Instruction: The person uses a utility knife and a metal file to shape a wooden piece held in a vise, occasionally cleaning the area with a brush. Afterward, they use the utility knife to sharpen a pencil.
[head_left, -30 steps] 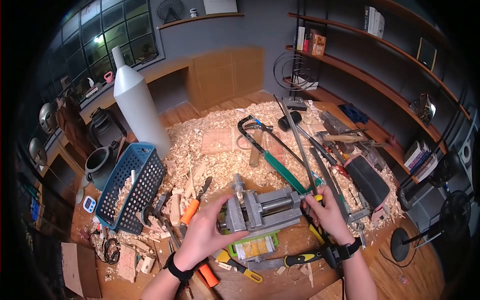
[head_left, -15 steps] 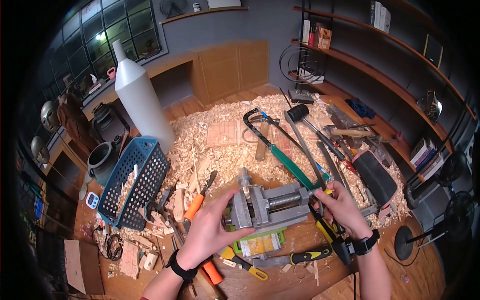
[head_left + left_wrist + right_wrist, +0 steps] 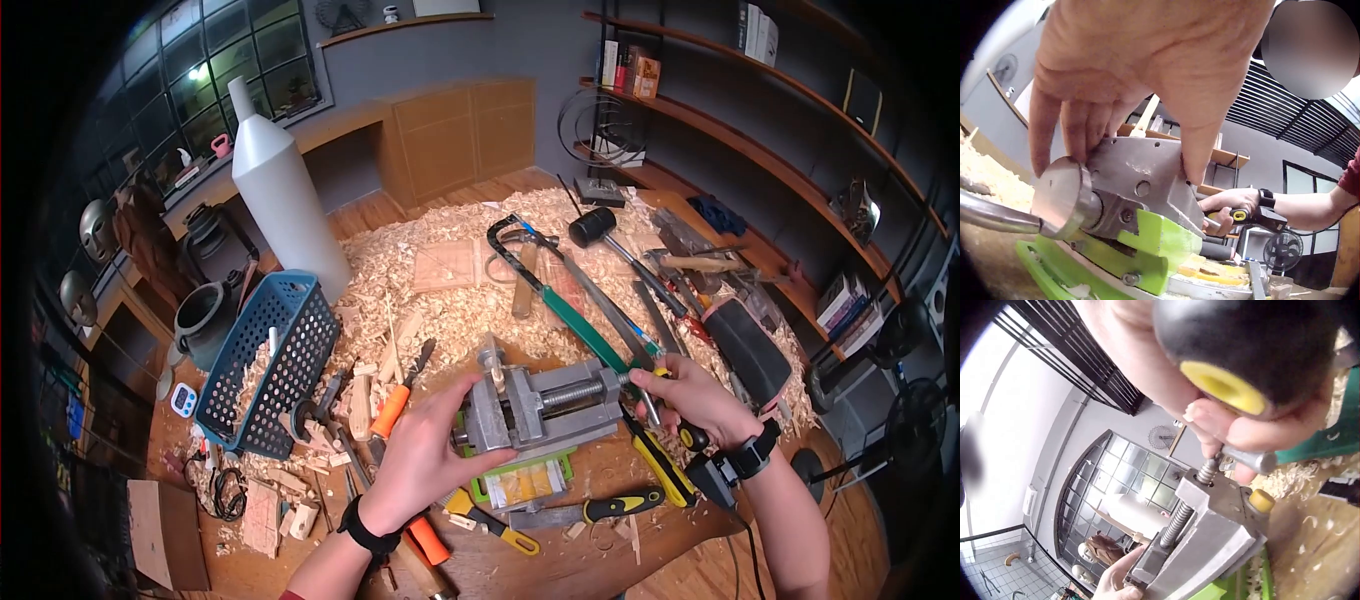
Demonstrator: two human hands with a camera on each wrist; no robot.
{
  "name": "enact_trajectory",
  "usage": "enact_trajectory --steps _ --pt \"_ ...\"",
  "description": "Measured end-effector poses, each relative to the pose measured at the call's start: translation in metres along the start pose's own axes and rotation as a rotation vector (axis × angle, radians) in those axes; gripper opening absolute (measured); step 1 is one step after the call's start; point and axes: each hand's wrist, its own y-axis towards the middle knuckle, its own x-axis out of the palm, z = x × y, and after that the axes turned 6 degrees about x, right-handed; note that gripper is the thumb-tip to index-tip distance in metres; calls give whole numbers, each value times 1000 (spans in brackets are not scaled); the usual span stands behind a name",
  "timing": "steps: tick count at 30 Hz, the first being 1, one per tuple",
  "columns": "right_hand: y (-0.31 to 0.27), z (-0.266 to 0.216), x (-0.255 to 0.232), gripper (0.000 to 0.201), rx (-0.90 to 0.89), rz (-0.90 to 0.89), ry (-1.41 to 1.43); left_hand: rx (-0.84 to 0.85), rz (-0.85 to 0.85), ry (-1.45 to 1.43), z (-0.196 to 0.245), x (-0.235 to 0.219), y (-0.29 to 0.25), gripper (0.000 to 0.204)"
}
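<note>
A grey metal vise [image 3: 545,405] lies on a green base [image 3: 565,468] near the table's front. My left hand [image 3: 425,455] grips its left end, thumb in front and fingers behind. In the left wrist view, the fingers straddle the vise body [image 3: 1138,172]. At the right end, my right hand [image 3: 700,405] pinches the screw's small metal bar [image 3: 1254,459] with fingertips. The same hand holds a black-and-yellow handle [image 3: 692,436] against the palm, and a long metal blade [image 3: 605,302] extends away from that hand. Nothing visible sits between the jaws beside the screw.
Wood shavings [image 3: 450,325] cover the table behind the vise. A green-handled saw [image 3: 575,322] and a black mallet [image 3: 592,228] lie there. Left stands a blue basket [image 3: 270,370]; a yellow-and-black knife [image 3: 622,505] and orange-handled tools [image 3: 390,411] lie nearby.
The right wrist has swung outward to the right, turning the screw's bar. The long blade's far end has swung left. The left hand keeps its grip on the vise.
</note>
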Motion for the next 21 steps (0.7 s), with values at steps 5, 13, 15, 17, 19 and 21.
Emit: enact_trajectory --steps 5,13,15,17,19,21 --pt "-1 9 6 36 -69 53 39 65 100 -107 -12 -1 14 70" --pt "-1 12 10 34 -104 70 74 -38 175 -120 -15 10 31 25" --pt "0 12 9 34 -104 64 67 -97 202 -231 -19 14 29 25" --pt "0 12 9 35 -106 60 72 -122 181 -212 -11 9 30 24" --pt "0 13 9 35 -105 56 79 -147 156 -194 -8 8 33 22" --pt "0 11 9 36 -104 66 71 -46 194 -82 -7 8 34 21"
